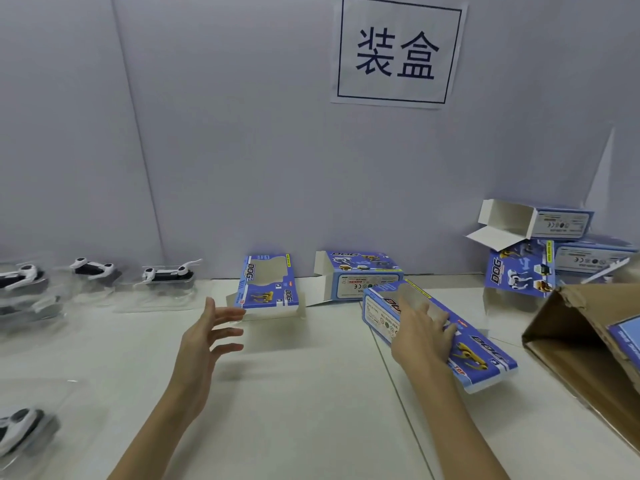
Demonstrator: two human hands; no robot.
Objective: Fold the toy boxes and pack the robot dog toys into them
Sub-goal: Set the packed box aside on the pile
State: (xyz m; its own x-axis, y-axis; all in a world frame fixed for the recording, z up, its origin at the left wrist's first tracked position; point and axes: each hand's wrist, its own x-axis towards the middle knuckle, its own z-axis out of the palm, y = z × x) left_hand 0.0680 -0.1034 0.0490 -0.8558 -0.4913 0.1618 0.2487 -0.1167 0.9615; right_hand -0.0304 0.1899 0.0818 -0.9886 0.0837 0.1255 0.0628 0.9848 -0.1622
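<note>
My right hand [420, 336] grips a flat, unfolded blue toy box [481, 351] and holds it tilted above the table, right of centre. My left hand [207, 337] hovers open, fingers spread, holding nothing, just in front of another blue box [268, 284] that leans against the back wall. A third box [360, 271] with open flaps lies beside it. Several white-and-black robot dog toys [166, 271] in clear plastic trays line the left side, and one more robot dog toy [20, 427] sits at the near left.
A pile of folded blue boxes [533, 251] stands at the back right. An open brown cardboard carton [585, 344] lies on its side at the right edge. A paper sign [398, 51] hangs on the grey wall. The white table [304, 393] has a seam near the middle.
</note>
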